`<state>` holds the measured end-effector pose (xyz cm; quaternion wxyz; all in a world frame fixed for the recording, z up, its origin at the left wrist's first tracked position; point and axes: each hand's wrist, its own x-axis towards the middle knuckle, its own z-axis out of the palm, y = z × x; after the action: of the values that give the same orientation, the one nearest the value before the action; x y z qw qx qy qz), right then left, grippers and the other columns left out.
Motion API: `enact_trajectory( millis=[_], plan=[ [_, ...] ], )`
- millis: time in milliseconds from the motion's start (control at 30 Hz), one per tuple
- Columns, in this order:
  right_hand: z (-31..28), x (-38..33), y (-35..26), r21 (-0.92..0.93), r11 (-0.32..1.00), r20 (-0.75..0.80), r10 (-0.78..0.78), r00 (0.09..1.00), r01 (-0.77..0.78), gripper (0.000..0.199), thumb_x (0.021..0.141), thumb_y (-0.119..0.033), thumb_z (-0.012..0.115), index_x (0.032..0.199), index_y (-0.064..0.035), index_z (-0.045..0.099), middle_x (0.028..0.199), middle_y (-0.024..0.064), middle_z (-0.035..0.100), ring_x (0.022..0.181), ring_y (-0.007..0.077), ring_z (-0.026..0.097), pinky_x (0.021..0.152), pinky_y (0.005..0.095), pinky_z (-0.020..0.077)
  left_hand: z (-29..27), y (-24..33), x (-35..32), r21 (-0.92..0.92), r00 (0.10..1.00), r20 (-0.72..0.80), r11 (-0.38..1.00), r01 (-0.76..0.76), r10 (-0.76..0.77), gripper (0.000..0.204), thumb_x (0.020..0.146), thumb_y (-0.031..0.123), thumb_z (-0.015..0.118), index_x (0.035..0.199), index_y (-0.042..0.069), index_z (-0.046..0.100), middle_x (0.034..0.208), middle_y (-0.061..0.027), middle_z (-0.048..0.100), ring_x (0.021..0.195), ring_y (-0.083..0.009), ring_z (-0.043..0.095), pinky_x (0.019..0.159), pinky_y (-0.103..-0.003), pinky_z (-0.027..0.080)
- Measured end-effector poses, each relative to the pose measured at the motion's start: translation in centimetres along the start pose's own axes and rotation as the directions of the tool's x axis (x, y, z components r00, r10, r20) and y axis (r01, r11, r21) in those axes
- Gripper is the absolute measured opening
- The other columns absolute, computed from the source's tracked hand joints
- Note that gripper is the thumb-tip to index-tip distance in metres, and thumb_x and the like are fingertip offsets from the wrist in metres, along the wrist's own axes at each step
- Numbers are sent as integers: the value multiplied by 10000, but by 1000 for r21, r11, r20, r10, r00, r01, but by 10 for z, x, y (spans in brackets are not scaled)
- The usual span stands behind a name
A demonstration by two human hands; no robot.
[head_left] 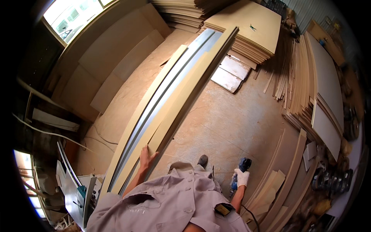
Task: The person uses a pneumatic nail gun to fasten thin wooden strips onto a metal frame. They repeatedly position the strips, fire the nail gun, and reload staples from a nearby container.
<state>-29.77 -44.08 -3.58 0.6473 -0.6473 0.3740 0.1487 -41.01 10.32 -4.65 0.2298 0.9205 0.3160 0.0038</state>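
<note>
My bare left hand [146,157] lies on the near right edge of a long pale wooden board [170,106], fingers stretched and thumb apart. This board runs away from me beside shiny metal strips [162,91], with a second narrow board [154,87] along their left side. On my right, low beside my body, my right hand [242,178] in a white glove is wrapped round a blue handheld power tool [244,164]. Its exact kind is unclear, as the glove covers part of it. A dark cord [251,214] trails below that hand.
Stacked sheets [247,19] stand beyond the long boards. Thin wood strips [284,83] and more sheets [326,85] fill the right side, with loose boards [270,189] near my right hand. Large panels [108,54] lean at the left. A flat pale panel [232,73] lies on the floor.
</note>
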Motion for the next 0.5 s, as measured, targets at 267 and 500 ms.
enact_trajectory(
  millis=[267,500],
  plan=[
    [10,51,-81,49,997,-127,-48,991,54,204,765,-97,779,886,14,658,733,78,636,565,207,612,553,365,514,33,135,129,-67,992,-97,994,-82,75,799,787,402,905,1334,-54,544,1192,-267,647,1104,-433,640,942,-485,521],
    [23,162,-126,-18,988,-246,-156,957,156,274,733,-107,798,951,14,683,807,77,661,615,228,629,606,366,533,88,230,254,-85,983,-162,991,-104,90,860,758,501,896,1336,-39,557,1193,-246,656,1105,-415,644,930,-490,522]
  ],
)
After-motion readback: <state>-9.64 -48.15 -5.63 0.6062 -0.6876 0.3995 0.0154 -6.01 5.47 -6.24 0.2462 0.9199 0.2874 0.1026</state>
